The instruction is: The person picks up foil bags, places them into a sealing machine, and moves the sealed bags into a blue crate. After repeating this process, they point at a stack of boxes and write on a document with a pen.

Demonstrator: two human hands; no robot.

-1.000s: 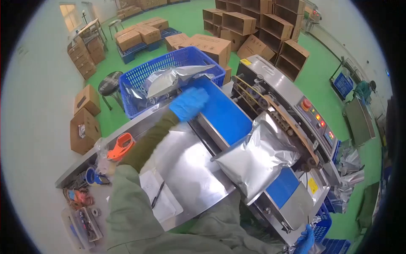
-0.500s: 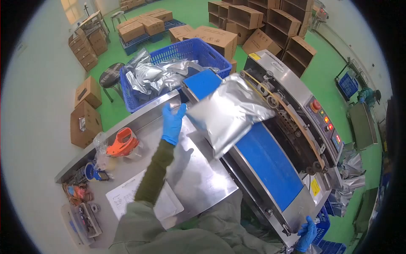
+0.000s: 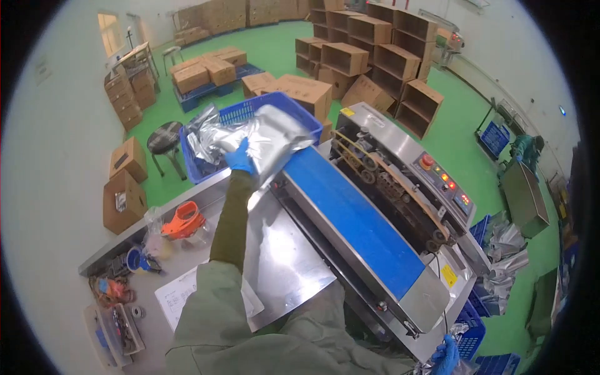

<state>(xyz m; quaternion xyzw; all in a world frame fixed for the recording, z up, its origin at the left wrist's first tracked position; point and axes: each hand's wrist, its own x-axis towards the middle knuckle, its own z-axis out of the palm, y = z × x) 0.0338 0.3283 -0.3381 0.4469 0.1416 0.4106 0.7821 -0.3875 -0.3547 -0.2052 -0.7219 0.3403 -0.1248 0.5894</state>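
My left hand (image 3: 239,159), in a blue glove, is closed on the left side of a full silver foil bag (image 3: 275,139). The bag is tilted above the far end of the blue conveyor belt (image 3: 356,215) and overlaps a blue plastic basket (image 3: 300,111) holding more foil bags (image 3: 203,134). Low at the right, my right hand (image 3: 445,356), also gloved in blue, has its fingers curled beside a lower blue crate (image 3: 472,331) with silver bags in it. What the right hand holds is hidden.
Along the belt stands a sealing machine (image 3: 390,178) with lit buttons. An orange tape dispenser (image 3: 184,220) and paper sheets (image 3: 175,297) lie on the steel table (image 3: 290,253). Cardboard boxes (image 3: 344,57) are stacked behind; a person (image 3: 526,153) stands far right beside a large carton.
The silver bag has moved left and away from me, from over the belt toward the basket. My left hand, earlier open beside it, has reached forward onto it. My right hand has shifted slightly down.
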